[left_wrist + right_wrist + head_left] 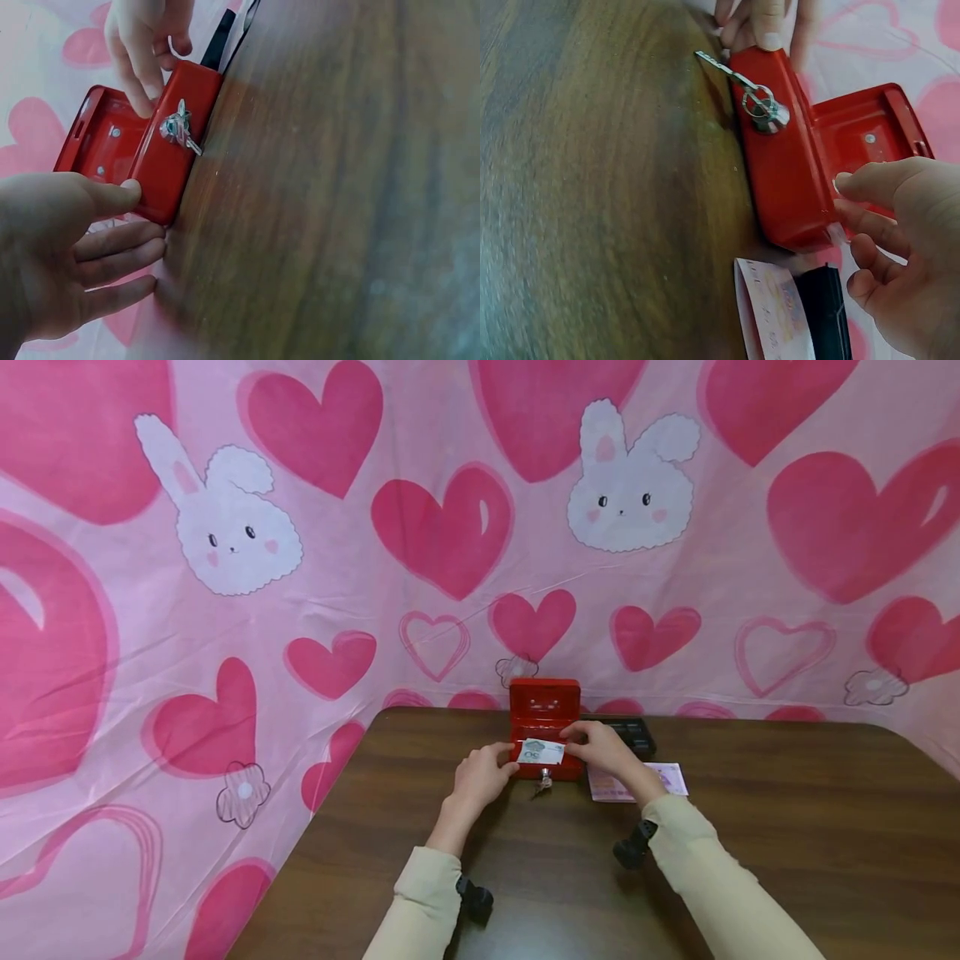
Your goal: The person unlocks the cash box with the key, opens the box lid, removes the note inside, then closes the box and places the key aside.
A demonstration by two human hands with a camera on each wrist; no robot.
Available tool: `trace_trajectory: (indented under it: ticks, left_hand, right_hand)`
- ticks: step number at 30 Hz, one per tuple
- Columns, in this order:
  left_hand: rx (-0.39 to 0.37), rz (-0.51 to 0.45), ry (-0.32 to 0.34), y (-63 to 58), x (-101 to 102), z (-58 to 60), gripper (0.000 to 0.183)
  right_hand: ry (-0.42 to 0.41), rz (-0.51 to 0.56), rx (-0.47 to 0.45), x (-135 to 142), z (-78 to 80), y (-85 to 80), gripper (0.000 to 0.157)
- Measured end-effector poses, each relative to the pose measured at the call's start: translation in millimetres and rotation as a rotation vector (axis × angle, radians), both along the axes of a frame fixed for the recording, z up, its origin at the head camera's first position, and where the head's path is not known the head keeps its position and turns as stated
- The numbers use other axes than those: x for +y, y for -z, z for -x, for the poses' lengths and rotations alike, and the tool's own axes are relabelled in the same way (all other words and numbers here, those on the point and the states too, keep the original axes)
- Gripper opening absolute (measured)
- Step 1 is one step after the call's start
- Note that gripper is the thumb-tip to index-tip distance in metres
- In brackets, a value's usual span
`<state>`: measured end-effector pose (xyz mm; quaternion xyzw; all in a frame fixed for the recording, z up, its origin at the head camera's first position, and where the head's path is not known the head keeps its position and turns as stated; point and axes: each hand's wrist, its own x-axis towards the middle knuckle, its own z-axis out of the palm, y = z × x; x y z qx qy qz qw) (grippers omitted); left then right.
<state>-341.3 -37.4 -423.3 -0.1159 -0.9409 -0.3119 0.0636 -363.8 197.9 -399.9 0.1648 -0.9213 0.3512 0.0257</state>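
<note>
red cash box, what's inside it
In the head view, a greenish banknote shows at the opening of the red cash box; whatever lies beneath the note is covered and cannot be seen.

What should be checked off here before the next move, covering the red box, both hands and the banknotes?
1. Lid open: ok, raised at the back of the red box.
2. Left hand on the box: ok, touching its left end.
3. Right hand clear of the box: not ok, fingers at its right end.
4. Pale green banknote flat on the box floor: cannot tell; it shows within the opening, depth unclear.
5. Keys at the front lock: ok.
6. Pink banknotes clear of the opening: ok, on the table, right of the box.
</note>
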Motion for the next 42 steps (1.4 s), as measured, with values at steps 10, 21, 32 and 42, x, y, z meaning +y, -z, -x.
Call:
trace_trajectory:
  ticks: [10, 21, 32, 42]
  left_hand:
    - [0.005, 0.022, -0.001, -0.5, -1.5, 0.8, 0.039]
    - [-0.011, 0.007, 0.007, 0.8, -1.9, -0.3, 0.039]
    - [0.007, 0.012, 0.002, -1.2, -0.8, 0.0, 0.038]
    - [0.010, 0.008, 0.005, 0.8, -1.3, -0.1, 0.040]
  right_hand:
    - [0.070, -0.066, -0.059, -14.9, 5.1, 5.1, 0.036]
    - [0.141, -0.165, -0.044, -23.9, 7.8, 11.3, 0.042]
    - [0.149, -0.134, 0.001, -24.7, 11.2, 14.8, 0.036]
    - [0.147, -0.005, 0.027, -23.0, 8.2, 15.0, 0.027]
